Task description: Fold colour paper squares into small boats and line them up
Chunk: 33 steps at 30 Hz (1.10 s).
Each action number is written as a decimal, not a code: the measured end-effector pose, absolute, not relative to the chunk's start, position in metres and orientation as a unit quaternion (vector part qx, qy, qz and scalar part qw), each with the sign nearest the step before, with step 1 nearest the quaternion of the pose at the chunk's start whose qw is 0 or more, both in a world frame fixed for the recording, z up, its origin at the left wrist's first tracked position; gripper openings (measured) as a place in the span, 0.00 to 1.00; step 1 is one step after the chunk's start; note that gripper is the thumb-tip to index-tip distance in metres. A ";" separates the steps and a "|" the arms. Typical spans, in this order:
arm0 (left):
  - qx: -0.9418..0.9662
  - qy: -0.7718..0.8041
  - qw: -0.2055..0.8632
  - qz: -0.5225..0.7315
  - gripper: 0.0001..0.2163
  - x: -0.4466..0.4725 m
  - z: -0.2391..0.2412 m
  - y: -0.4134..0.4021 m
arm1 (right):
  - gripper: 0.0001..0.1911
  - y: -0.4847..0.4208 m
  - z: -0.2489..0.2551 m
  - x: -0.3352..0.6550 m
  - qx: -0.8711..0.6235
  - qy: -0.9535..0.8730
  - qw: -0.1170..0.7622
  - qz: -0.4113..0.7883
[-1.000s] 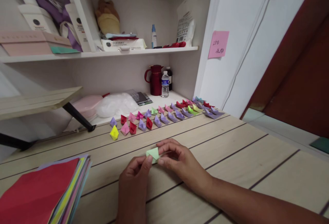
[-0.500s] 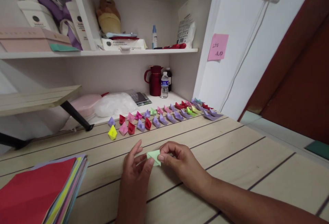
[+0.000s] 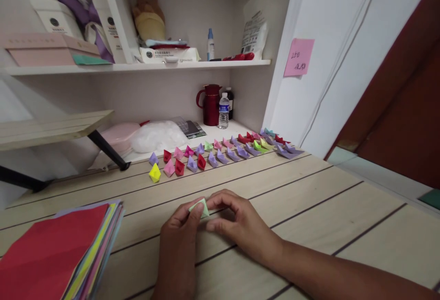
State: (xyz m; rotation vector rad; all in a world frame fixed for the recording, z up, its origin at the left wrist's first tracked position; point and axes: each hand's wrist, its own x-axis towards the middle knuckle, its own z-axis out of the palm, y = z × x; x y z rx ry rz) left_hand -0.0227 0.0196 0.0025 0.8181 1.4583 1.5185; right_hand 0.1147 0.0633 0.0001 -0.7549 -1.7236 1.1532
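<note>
A small folded piece of light green paper [image 3: 203, 209] is pinched between the thumb and fingers of my left hand [image 3: 184, 224], a little above the table. My right hand [image 3: 240, 222] is just to its right, thumb and forefinger parted, with the forefinger tip at or very near the paper's edge. Whether that fingertip touches the paper, I cannot tell. Beyond my hands, folded paper boats stand in rows, among them a yellow paper boat [image 3: 154, 173] at the left end and a purple paper boat [image 3: 242, 152] farther right.
A stack of coloured paper [image 3: 51, 249], red on top, lies at the left. Behind the boats are a clear plastic bag [image 3: 160, 137], a dark red jug [image 3: 211, 105] and a water bottle [image 3: 223, 112]. A small raised wooden stand [image 3: 55, 130] stands at the back left.
The right thumb has come off the green paper and the right hand has opened. My left thumb now presses over the paper, which is turned. The view has shifted slightly.
</note>
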 end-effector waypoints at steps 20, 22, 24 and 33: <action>0.378 0.606 0.387 0.583 0.14 -0.016 -0.005 0.020 | 0.05 0.067 0.005 0.114 -0.344 -0.691 0.458 0.441; 0.385 0.616 0.368 0.580 0.14 -0.016 -0.006 0.020 | 0.07 0.067 0.002 0.112 -0.351 -0.661 0.450 0.486; 0.394 0.624 0.349 0.578 0.14 -0.015 -0.007 0.020 | 0.09 0.067 0.000 0.109 -0.357 -0.623 0.443 0.537; 0.442 0.593 0.391 0.549 0.13 -0.025 -0.001 0.025 | 0.16 0.075 0.007 0.106 -0.387 -0.526 0.440 0.617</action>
